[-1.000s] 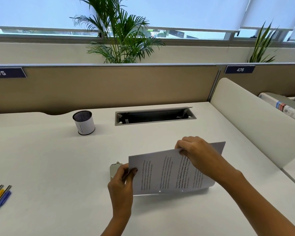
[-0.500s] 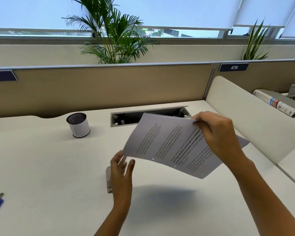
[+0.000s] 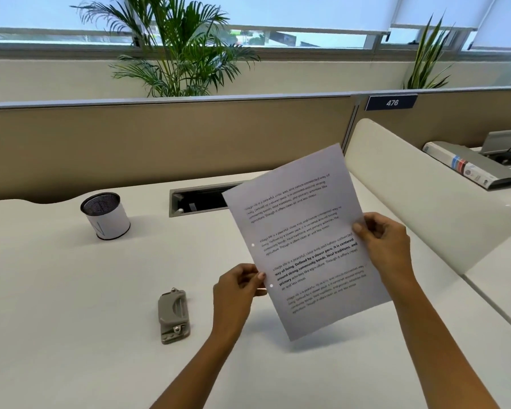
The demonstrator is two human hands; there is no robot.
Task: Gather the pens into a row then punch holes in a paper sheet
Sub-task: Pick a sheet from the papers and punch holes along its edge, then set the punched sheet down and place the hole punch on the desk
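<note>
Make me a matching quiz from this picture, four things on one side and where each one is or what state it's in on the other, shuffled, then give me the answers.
Things:
1. paper sheet
2. hole punch
3. mesh pen cup
4. thick book

Places or states:
A. lies flat on the desk, untouched
B. stands upright near the back of the desk
C. held up by left hand and right hand, two holes along one edge
D. lies beyond the white divider, on the right

Pairs: 1-C, 2-A, 3-B, 4-D.
</note>
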